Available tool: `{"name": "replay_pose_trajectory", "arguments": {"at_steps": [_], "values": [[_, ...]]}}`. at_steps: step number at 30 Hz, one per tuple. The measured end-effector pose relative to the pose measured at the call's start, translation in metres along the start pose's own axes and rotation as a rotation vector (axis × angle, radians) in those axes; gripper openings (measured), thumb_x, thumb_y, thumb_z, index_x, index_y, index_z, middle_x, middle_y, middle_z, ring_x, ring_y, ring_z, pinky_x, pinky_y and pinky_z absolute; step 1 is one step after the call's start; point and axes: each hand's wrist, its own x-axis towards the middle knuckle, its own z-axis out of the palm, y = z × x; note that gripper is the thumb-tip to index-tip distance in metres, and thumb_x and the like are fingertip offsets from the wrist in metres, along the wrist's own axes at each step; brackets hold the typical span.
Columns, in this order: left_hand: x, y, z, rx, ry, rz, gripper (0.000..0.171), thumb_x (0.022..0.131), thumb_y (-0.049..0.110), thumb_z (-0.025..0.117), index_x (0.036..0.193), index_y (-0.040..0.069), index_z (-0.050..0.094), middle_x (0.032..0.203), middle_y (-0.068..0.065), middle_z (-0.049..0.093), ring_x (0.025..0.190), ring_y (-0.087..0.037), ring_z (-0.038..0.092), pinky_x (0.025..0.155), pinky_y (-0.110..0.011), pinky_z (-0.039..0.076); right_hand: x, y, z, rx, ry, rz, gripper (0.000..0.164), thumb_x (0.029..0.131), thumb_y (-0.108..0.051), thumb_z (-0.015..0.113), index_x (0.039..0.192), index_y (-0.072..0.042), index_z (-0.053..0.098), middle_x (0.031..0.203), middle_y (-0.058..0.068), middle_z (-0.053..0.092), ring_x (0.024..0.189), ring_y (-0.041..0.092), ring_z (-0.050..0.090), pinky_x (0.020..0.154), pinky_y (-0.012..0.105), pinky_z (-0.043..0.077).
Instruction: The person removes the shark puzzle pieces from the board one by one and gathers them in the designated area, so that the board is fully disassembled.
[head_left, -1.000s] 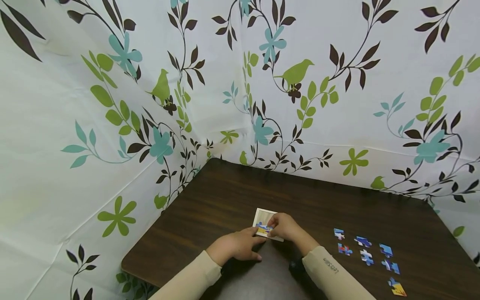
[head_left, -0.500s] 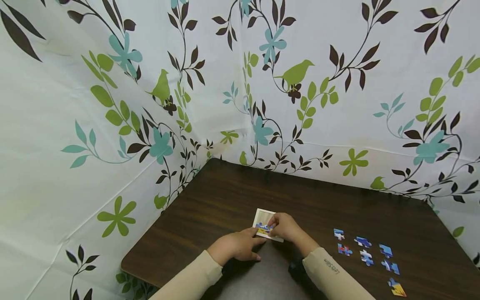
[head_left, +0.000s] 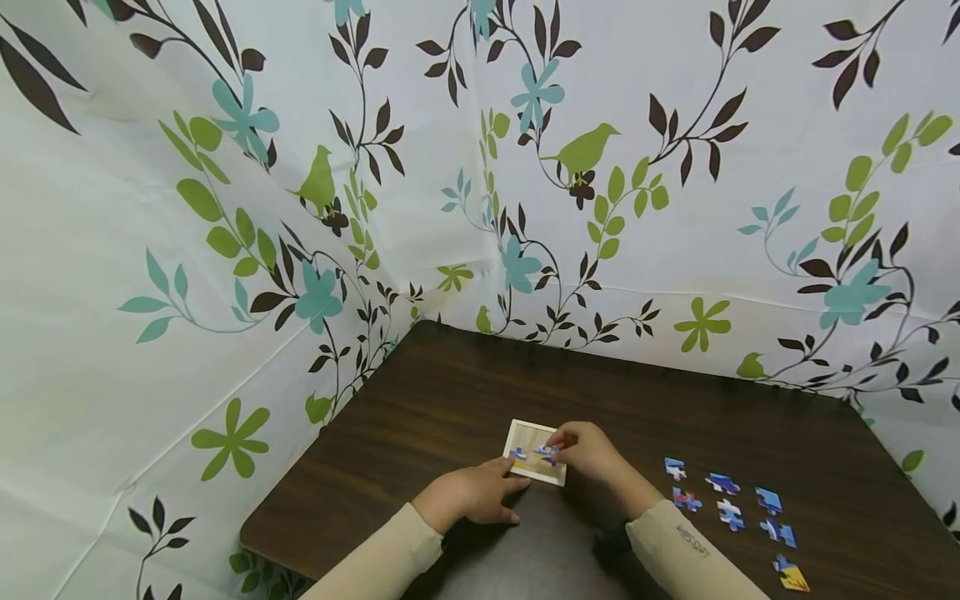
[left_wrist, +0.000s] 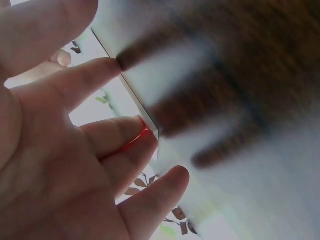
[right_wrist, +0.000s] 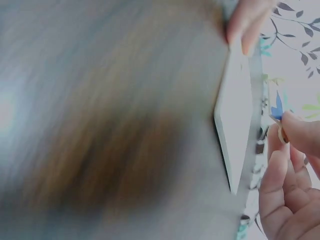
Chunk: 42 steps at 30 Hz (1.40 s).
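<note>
A small wooden puzzle tray [head_left: 531, 434] with a raised pale rim lies on the table. My left hand [head_left: 472, 493] rests at the tray's left front corner, fingers extended; in the left wrist view its fingertips meet the tray's edge [left_wrist: 136, 102]. Inside, a blue and yellow jigsaw piece [head_left: 518, 454] sits at the left, by the left fingertips. Between thumb and fingers my right hand [head_left: 594, 457] pinches another jigsaw piece [head_left: 545, 455] over the tray's right half. The right wrist view shows that piece [right_wrist: 276, 107] tilted and raised above the tray [right_wrist: 235, 120].
Several loose jigsaw pieces lie spread to the right on the dark wooden table [head_left: 420, 417], among them a red and blue one [head_left: 686, 499] and a yellow and blue one [head_left: 791, 573]. Patterned white fabric [head_left: 622, 67] hangs behind the table and along its left side.
The right hand has lifted its piece and shifted right, away from the piece at the left of the tray, which it was beside before. The left hand stays at the tray's corner.
</note>
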Motion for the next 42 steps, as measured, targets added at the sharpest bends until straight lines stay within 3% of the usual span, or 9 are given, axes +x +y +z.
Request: {"name": "replay_pose_trajectory", "arguments": {"at_steps": [13, 17, 22, 29, 33, 39, 42], "values": [[-0.003, -0.002, 0.003, -0.015, 0.003, -0.001, 0.063, 0.092, 0.053, 0.063, 0.150, 0.036, 0.043, 0.163, -0.010, 0.029, 0.150, -0.027, 0.029, 0.118, -0.041, 0.035, -0.067, 0.049, -0.086, -0.004, 0.025, 0.142, 0.015, 0.084, -0.006, 0.077, 0.098, -0.002, 0.073, 0.090, 0.007, 0.065, 0.076, 0.017, 0.057, 0.061, 0.030, 0.051], [-0.004, -0.002, 0.003, -0.023, 0.002, -0.004, 0.063, 0.092, 0.052, 0.063, 0.150, 0.035, 0.044, 0.163, -0.011, 0.029, 0.150, -0.028, 0.029, 0.118, -0.042, 0.035, -0.089, 0.065, -0.109, 0.043, 0.031, 0.205, 0.020, 0.086, -0.007, 0.074, 0.103, 0.002, 0.070, 0.094, 0.009, 0.066, 0.077, 0.019, 0.062, 0.062, 0.033, 0.057], [-0.004, -0.003, 0.003, -0.041, -0.003, -0.009, 0.063, 0.093, 0.051, 0.063, 0.150, 0.035, 0.043, 0.163, -0.011, 0.028, 0.150, -0.029, 0.029, 0.118, -0.044, 0.035, -0.108, 0.076, -0.132, 0.015, 0.033, 0.253, 0.024, 0.088, -0.011, 0.074, 0.108, 0.002, 0.070, 0.099, 0.010, 0.066, 0.087, 0.019, 0.060, 0.068, 0.034, 0.056], [-0.005, -0.004, 0.003, -0.057, 0.004, -0.001, 0.063, 0.093, 0.049, 0.063, 0.150, 0.033, 0.044, 0.164, -0.013, 0.026, 0.150, -0.030, 0.028, 0.118, -0.045, 0.034, -0.129, 0.090, -0.154, 0.033, 0.001, 0.290, 0.030, 0.089, -0.014, 0.073, 0.112, 0.004, 0.068, 0.104, 0.011, 0.065, 0.090, 0.017, 0.059, 0.074, 0.036, 0.056], [-0.005, -0.002, 0.003, -0.050, 0.012, 0.012, 0.062, 0.093, 0.048, 0.064, 0.150, 0.031, 0.045, 0.163, -0.014, 0.027, 0.150, -0.030, 0.029, 0.118, -0.045, 0.034, -0.140, 0.103, -0.162, 0.040, -0.063, 0.278, 0.032, 0.089, -0.014, 0.073, 0.112, 0.006, 0.067, 0.101, 0.010, 0.064, 0.088, 0.017, 0.060, 0.073, 0.035, 0.057], [-0.003, 0.001, 0.002, -0.054, 0.011, 0.016, 0.062, 0.093, 0.048, 0.064, 0.150, 0.031, 0.045, 0.163, -0.013, 0.028, 0.150, -0.030, 0.028, 0.117, -0.045, 0.035, -0.154, 0.121, -0.171, 0.027, -0.171, 0.267, 0.028, 0.090, -0.014, 0.072, 0.109, 0.006, 0.068, 0.096, 0.006, 0.062, 0.082, 0.014, 0.057, 0.068, 0.033, 0.055], [-0.002, 0.003, 0.001, -0.049, 0.015, 0.022, 0.062, 0.093, 0.048, 0.064, 0.150, 0.031, 0.045, 0.163, -0.013, 0.028, 0.150, -0.030, 0.028, 0.117, -0.045, 0.035, -0.160, 0.126, -0.171, 0.026, -0.182, 0.244, 0.024, 0.089, -0.011, 0.071, 0.107, 0.006, 0.068, 0.093, 0.005, 0.062, 0.077, 0.012, 0.057, 0.063, 0.031, 0.053]]}}
